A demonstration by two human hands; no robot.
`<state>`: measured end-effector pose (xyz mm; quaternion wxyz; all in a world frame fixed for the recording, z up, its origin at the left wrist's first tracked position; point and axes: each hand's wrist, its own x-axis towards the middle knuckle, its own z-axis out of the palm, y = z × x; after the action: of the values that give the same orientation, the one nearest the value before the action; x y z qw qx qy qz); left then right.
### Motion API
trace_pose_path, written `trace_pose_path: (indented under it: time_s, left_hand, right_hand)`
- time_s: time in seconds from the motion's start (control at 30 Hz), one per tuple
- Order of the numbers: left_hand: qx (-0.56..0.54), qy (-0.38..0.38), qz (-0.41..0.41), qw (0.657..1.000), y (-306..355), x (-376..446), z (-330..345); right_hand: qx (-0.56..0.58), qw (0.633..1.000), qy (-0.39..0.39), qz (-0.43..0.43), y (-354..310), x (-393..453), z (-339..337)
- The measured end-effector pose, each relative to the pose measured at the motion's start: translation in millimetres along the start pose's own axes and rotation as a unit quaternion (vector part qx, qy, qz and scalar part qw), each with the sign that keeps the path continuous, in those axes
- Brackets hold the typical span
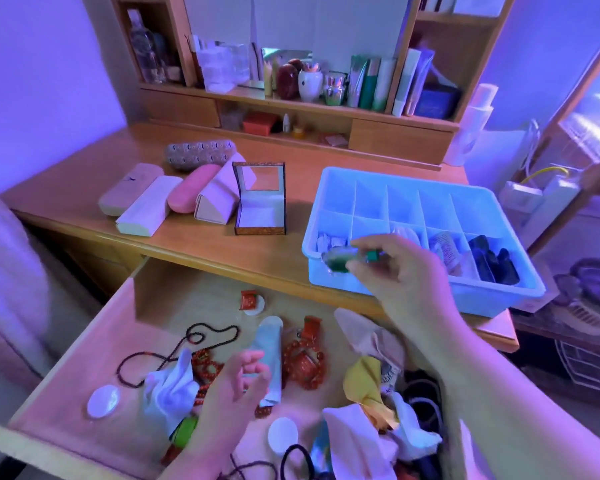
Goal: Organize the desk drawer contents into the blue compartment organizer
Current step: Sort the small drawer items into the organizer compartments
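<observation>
1. While the drawer [84,344] still holds beads, cloths and tubes, the right hand [400,271] carries a small green item [340,259] over the near edge of the blue organizer [499,292]; this looks like the placing step.
2. Next move, likely: lower it into a front cell of the organizer and let go.
3. Right hand fingers pinch the green item; it is blurred, so what it is I cannot tell.
4. Left hand [236,386] hovers over the drawer, well below the organizer, fingers loosely curled, holding nothing.

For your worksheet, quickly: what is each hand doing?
Left hand: open, holding nothing.
Right hand: holding a small green-capped clear bottle.
</observation>
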<state>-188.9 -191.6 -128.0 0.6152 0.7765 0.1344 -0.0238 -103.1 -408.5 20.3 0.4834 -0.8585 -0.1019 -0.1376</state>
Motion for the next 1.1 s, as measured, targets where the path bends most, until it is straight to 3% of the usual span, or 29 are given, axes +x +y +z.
trace_pose_path:
  time_s: [0.07, 0.17, 0.3, 0.37, 0.43, 0.53, 0.6, 0.63, 0.7, 0.73, 0.8, 0.9, 0.93, 1.03, 1.1]
  left_hand:
    - [0.033, 0.023, 0.002, 0.999, -9, 3, -3]
    - [0.034, 0.031, 0.008, 0.999, -16, 6, -2]
    - [0.071, 0.005, 0.012, 0.997, -22, 4, 3]
    - [0.091, -0.001, 0.012, 0.996, -23, 4, 3]
    - [0.113, 0.006, 0.023, 0.993, -22, 4, 3]
    - [0.173, -0.010, 0.070, 0.982, -20, 3, 8]
    - [0.240, -0.086, 0.120, 0.959, -15, 0, 21]
    - [0.258, -0.140, 0.138, 0.946, -12, -2, 31]
    - [0.275, -0.234, 0.161, 0.919, -7, -5, 56]
    - [0.304, -0.265, 0.161, 0.901, -5, -6, 70]
    - [0.400, -0.298, 0.175, 0.849, 0, -7, 95]
    - [0.525, -0.294, 0.214, 0.770, 5, -9, 118]
    - [0.529, -0.270, 0.205, 0.778, 4, -8, 118]
    - [0.379, -0.193, 0.090, 0.901, -4, 3, 91]
    - [0.268, -0.134, 0.038, 0.953, -5, 11, 62]
  right_hand:
    - [-0.072, 0.997, 0.016, -0.032, -4, 47, -6]
    - [-0.220, 0.973, -0.057, -0.040, 8, 94, 12]
    - [-0.334, 0.932, -0.129, -0.044, 25, 107, 38]
    - [-0.327, 0.933, -0.148, -0.012, 27, 108, 39]
    - [-0.253, 0.956, -0.148, 0.001, 26, 97, 33]
    - [-0.192, 0.965, -0.016, -0.178, 22, 48, 18]
    - [-0.181, 0.955, -0.021, -0.232, 33, -3, 9]
    - [-0.192, 0.955, -0.068, -0.215, 45, -29, 7]
    - [-0.258, 0.942, -0.191, -0.096, 74, -69, 1]
    - [-0.313, 0.917, -0.245, -0.029, 89, -84, -1]
    - [-0.384, 0.875, -0.295, 0.034, 117, -100, -9]
    - [-0.426, 0.848, -0.313, 0.035, 135, -104, -21]
    - [-0.427, 0.845, -0.321, 0.027, 140, -105, -24]
    - [-0.430, 0.835, -0.343, 0.008, 147, -102, -32]
    - [-0.446, 0.818, -0.362, -0.008, 149, -101, -34]
